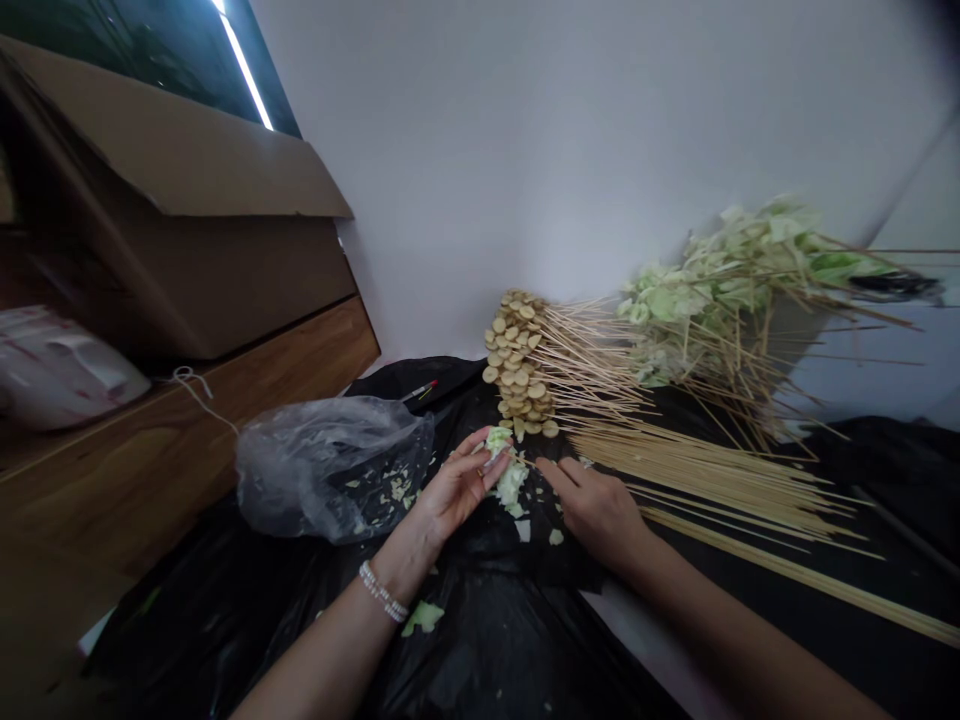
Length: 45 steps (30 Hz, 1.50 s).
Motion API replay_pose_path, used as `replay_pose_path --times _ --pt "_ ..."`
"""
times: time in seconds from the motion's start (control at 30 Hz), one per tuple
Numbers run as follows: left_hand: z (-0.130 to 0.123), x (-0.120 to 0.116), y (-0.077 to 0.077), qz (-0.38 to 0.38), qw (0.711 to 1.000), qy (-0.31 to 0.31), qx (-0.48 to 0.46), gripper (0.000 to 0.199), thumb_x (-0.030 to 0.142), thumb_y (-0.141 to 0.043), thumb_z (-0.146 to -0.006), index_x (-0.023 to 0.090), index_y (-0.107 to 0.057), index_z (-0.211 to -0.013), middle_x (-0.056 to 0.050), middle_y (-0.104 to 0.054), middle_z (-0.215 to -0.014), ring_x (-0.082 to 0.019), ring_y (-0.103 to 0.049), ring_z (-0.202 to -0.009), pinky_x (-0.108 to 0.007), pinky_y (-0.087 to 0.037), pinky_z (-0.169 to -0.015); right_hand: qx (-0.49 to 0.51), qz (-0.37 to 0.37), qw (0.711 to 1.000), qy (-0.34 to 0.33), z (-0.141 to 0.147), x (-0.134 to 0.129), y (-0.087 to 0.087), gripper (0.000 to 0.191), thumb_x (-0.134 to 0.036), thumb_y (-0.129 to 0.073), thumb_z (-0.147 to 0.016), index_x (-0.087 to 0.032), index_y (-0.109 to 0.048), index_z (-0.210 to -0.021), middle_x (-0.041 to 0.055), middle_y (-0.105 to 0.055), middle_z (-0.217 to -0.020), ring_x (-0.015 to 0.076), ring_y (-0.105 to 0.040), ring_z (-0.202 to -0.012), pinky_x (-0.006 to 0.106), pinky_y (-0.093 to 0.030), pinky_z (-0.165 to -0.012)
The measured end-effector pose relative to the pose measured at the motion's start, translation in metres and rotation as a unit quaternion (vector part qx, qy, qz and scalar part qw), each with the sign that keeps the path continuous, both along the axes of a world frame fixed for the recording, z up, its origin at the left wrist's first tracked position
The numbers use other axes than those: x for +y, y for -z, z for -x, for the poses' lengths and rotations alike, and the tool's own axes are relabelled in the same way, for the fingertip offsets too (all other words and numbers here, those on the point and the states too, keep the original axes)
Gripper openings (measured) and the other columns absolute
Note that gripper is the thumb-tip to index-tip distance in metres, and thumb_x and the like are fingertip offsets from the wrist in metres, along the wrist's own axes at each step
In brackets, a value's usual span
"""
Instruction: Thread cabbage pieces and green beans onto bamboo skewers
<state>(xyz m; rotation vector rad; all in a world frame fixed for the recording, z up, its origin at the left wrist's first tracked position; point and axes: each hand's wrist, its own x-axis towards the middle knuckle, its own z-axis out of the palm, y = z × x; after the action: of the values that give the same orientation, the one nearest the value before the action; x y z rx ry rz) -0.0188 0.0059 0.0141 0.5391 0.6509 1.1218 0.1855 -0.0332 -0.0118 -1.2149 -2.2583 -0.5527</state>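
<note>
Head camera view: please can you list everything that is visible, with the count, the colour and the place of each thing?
cardboard box: one, brown, far left
wooden surface: one, brown, left, under the box
packet: one, white, far left
plastic bag: one, clear, left of the hands, scraps inside
black plastic: one sheet, black, under the hands
pen: one, red tip, behind the bag
round slices: many, tan, on skewers, ahead
bare skewers: many, pale wood, right
leafy skewers: many, pale green, far right
cabbage pieces: several, pale green, between the hands
bracelet: one, white beads, left wrist
left hand: one, curled around the cabbage pieces
right hand: one, reaching toward them
</note>
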Motion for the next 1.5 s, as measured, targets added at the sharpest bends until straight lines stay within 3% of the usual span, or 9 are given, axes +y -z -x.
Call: replay_pose_path --times 0.4,0.73,0.9,1.2,1.4,1.5 --pt "-0.001 0.002 0.006 0.003 1.0 -0.006 0.009 0.042 -0.01 -0.055 -0.072 0.012 -0.058 -0.108 -0.012 -0.069 -0.106 -0.018 -0.066 -0.101 -0.023 -0.053 -0.088 0.003 0.044 0.999 -0.023 0.005 -0.001 0.007 0.031 -0.011 -0.045 -0.09 -0.014 -0.056 -0.119 0.0034 -0.062 -0.084 0.0122 -0.056 -0.065 0.024 -0.04 -0.057" --pt "-0.002 0.001 0.008 0.023 1.0 0.016 -0.013 0.044 -0.008 -0.054 -0.072 0.011 -0.056 -0.112 -0.016 -0.069 -0.103 -0.023 -0.064 -0.107 -0.028 -0.052 -0.091 0.025 -0.036 0.998 -0.047 0.005 -0.001 0.005 0.028 -0.011 -0.046 -0.09 -0.011 -0.058 -0.115 0.0039 -0.06 -0.079 0.0157 -0.057 -0.071 0.026 -0.042 -0.065" --pt "-0.002 0.0 0.008 0.023 0.999 0.031 -0.014 0.046 -0.008 -0.054 -0.072 0.012 -0.056 -0.114 -0.015 -0.069 -0.105 -0.021 -0.063 -0.109 -0.027 -0.051 -0.092 0.044 0.055 0.996 -0.046 0.007 -0.003 0.003 0.03 -0.007 -0.045 -0.087 -0.015 -0.059 -0.113 0.0029 -0.06 -0.082 0.0137 -0.057 -0.068 0.024 -0.043 -0.063" --pt "-0.005 -0.003 0.009 0.001 0.999 0.025 0.038 0.047 -0.008 -0.057 -0.07 0.013 -0.059 -0.112 -0.011 -0.07 -0.101 -0.017 -0.066 -0.102 -0.023 -0.051 -0.091 0.094 0.177 0.978 -0.051 0.009 -0.001 0.006 0.034 -0.005 -0.04 -0.085 -0.017 -0.06 -0.111 0.0058 -0.064 -0.092 0.0157 -0.061 -0.083 0.025 -0.048 -0.073" --pt "-0.007 -0.003 0.011 0.001 0.999 0.018 0.048 0.044 -0.009 -0.058 -0.069 0.014 -0.061 -0.107 -0.009 -0.071 -0.099 -0.016 -0.067 -0.1 -0.022 -0.052 -0.088 0.155 0.194 0.966 -0.078 0.01 0.003 0.007 0.033 -0.003 -0.039 -0.085 -0.019 -0.061 -0.105 0.0042 -0.066 -0.089 0.0142 -0.062 -0.083 0.024 -0.048 -0.074" --pt "-0.008 -0.004 0.01 0.003 0.999 0.014 0.042 0.043 -0.009 -0.058 -0.068 0.015 -0.061 -0.104 -0.009 -0.071 -0.099 -0.018 -0.066 -0.102 -0.022 -0.052 -0.088 0.128 0.166 0.975 -0.067 0.011 0.0 0.004 0.033 -0.004 -0.04 -0.085 -0.017 -0.062 -0.108 0.0049 -0.065 -0.088 0.0146 -0.061 -0.082 0.024 -0.047 -0.073"
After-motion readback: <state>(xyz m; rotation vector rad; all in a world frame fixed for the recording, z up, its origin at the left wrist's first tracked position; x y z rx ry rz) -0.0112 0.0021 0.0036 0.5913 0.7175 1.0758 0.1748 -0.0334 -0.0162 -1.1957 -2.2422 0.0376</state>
